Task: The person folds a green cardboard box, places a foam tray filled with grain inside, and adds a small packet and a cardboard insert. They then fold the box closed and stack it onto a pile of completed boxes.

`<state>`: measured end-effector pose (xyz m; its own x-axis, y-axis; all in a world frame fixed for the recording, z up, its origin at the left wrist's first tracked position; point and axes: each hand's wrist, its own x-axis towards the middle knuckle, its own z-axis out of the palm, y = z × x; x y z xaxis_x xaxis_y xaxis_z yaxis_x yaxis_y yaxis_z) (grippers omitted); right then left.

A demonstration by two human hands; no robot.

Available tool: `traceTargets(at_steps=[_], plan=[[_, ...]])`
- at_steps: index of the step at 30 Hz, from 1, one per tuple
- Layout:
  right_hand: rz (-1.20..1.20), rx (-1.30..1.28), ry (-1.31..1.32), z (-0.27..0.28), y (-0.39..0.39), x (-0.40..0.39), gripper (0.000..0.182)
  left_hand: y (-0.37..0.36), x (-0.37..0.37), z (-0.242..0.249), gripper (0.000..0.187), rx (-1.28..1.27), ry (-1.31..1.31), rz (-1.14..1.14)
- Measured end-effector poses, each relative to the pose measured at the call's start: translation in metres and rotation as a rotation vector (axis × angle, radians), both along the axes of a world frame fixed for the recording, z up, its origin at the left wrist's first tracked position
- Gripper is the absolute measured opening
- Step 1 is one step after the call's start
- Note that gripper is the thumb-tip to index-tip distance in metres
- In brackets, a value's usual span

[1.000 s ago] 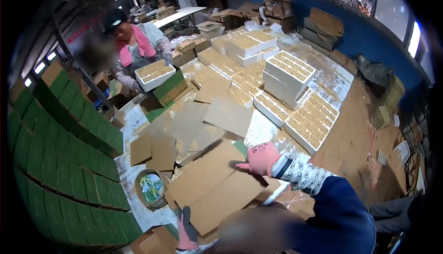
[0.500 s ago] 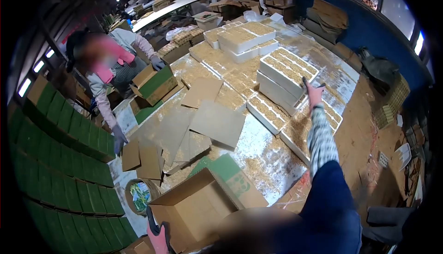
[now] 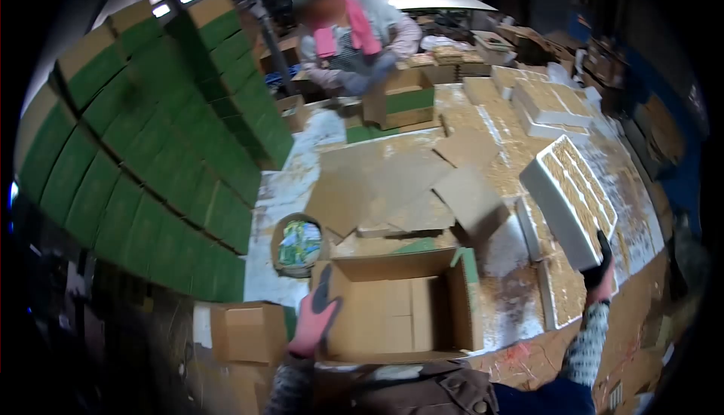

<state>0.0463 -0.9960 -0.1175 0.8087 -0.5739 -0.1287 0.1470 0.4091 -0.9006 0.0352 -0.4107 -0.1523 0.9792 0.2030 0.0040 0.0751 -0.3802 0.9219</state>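
- Workshop space with a pale, dusty tabletop point(image 3: 282, 196), tall stacks of green cartons point(image 3: 151, 181) at the left, and a co-worker point(image 3: 360, 41) in a pink scarf across from the wearer
- White foam tray point(image 3: 559, 207), packed with rows of tan pieces, at the wearer's right, tilted, above other filled trays
- Right grip point(image 3: 600, 278), gloved, closed on the tray's near end, one dark finger up over the rim and the rest mostly hidden beneath
- Left grip point(image 3: 313, 323), also gloved, with fingers part-spread at the left wall of an open cardboard box point(image 3: 377, 317); whether it pinches the wall or only steadies it, I cannot tell
- Loose cardboard sheets point(image 3: 339, 196) beyond the box, and a round container point(image 3: 298, 272) of bright packets to its left
- Foam walls look light and fairly stiff but easily dented or snapped at the rim; the dense contents probably add most of the weight
- Held by one end, the tray likely pulls down at its far end, and loose pieces could slide out if it tips further; a hand under each short end, palms supporting the base, seems safest
- Box walls look stiff yet bendable, best taken along a side wall, near a corner
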Motion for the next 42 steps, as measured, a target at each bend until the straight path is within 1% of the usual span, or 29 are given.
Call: traceTargets(at_steps=[1, 3, 4, 5, 6, 7, 8, 10, 12, 14, 15, 16, 17, 18, 19, 22, 23, 25, 27, 28, 29, 30, 31, 33, 35, 37, 39, 41, 42], plan=[[0.058, 0.024, -0.034, 0.013, 0.028, -0.013, 0.047, 0.003, 0.006, 0.002, 0.043, -0.041, -0.006, -0.047], [-0.005, -1.533, -0.122, 0.028, 0.081, -0.041, 0.044, 0.009, 0.018, -0.019, 0.045, -0.057, -0.026, -0.124], [0.130, -1.387, -0.134, 0.029, 0.102, -0.047, 0.043, -0.002, 0.018, 0.017, 0.046, -0.099, 0.032, -0.179], [0.263, -1.240, -0.139, 0.039, 0.130, -0.051, 0.043, -0.004, 0.017, 0.014, 0.045, 0.007, 0.059, -0.142], [0.296, -1.315, -0.300, 0.061, 0.171, -0.051, 0.037, -0.003, 0.021, 0.011, 0.044, -0.108, -0.035, -0.209], [0.495, -1.196, -0.239, 0.060, 0.184, -0.053, 0.044, 0.001, 0.023, 0.006, 0.043, -0.220, -0.128, -0.275], [0.636, -0.646, -0.115, 0.089, 0.226, -0.051, 0.044, 0.006, 0.017, -0.006, 0.043, -0.473, -0.050, -0.238], [0.780, -0.227, 0.091, 0.104, 0.265, -0.038, 0.049, 0.015, 0.007, -0.023, 0.044, -0.840, -0.013, -0.197], [0.877, -0.135, 0.213, 0.111, 0.281, -0.028, 0.056, 0.020, -0.001, -0.027, 0.044, -0.917, -0.008, -0.154], [0.863, -0.706, 0.181, 0.087, 0.268, -0.023, 0.066, 0.023, -0.006, 0.003, 0.046, -0.643, 0.013, -0.108], [0.764, -0.632, 0.234, 0.094, 0.281, -0.024, 0.066, 0.028, -0.008, -0.004, 0.048, -0.209, -0.015, -0.054], [0.794, -0.551, 0.349, 0.095, 0.278, -0.026, 0.067, 0.029, -0.005, 0.000, 0.052, -0.472, 0.012, -0.191], [0.824, -0.470, 0.454, 0.093, 0.273, -0.024, 0.067, 0.028, -0.006, -0.008, 0.052, -0.406, -0.027, -0.198], [0.803, -0.785, 0.279, 0.050, 0.259, -0.026, 0.062, 0.027, -0.005, -0.017, 0.053, -0.331, -0.066, -0.207], [0.914, -0.841, 0.328, 0.046, 0.266, -0.025, 0.065, 0.026, -0.007, -0.024, 0.053, -0.250, -0.098, -0.223], [1.001, -1.775, 0.704, 0.027, 0.283, -0.019, 0.089, 0.025, -0.008, 0.004, 0.058, -0.294, -0.050, -0.232], [0.990, -2.001, 0.803, 0.035, 0.308, -0.016, 0.081, 0.021, -0.009, 0.010, 0.059, -0.221, -0.037, -0.182], [1.107, -2.229, 0.637, 0.020, 0.317, -0.007, 0.065, 0.030, -0.005, 0.025, 0.062, -0.073, 0.068, -0.155], [1.196, -2.071, 0.385, 0.038, 0.315, 0.017, 0.054, 0.037, -0.003, 0.042, 0.059, -0.276, 0.010, -0.329], [1.005, -1.781, 0.337, 0.058, 0.307, 0.033, 0.048, 0.042, -0.004, 0.042, 0.058, -0.232, 0.057, -0.318], [0.815, -1.249, 0.228, 0.074, 0.297, 0.050, 0.042, 0.049, -0.007, 0.042, 0.057, -0.182, 0.107, -0.290], [0.505, -1.137, 0.291, 0.055, 0.272, 0.080, 0.046, 0.056, -0.013, 0.043, 0.056, -0.128, 0.161, -0.251], [0.378, -1.079, -0.058, -0.005, 0.225, 0.122, 0.056, 0.054, -0.007, 0.042, 0.046, -0.176, 0.042, -0.240], [0.208, -1.795, 0.304, -0.063, 0.198, 0.170, 0.096, 0.094, 0.016, -0.014, 0.036, -0.410, 0.076, -0.050], [0.339, -2.019, 0.880, -0.129, 0.209, 0.191, 0.109, 0.115, 0.074, -0.038, 0.029, -0.256, -0.023, 0.159], [0.426, -2.119, 0.867, -0.166, 0.201, 0.201, 0.107, 0.137, 0.135, -0.072, 0.030, 0.298, 0.017, 0.202], [0.410, -2.003, 0.551, -0.195, 0.184, 0.214, 0.074, 0.139, 0.167, -0.095, 0.046, 0.801, 0.272, -0.035], [0.416, -2.046, 0.424, -0.158, 0.185, 0.208, 0.057, 0.137, 0.170, -0.152, 0.049, 1.181, -0.061, -0.051], [0.397, -1.998, 0.331, -0.137, 0.181, 0.202, 0.050, 0.136, 0.172, -0.153, 0.047, 1.122, 0.048, -0.108]])
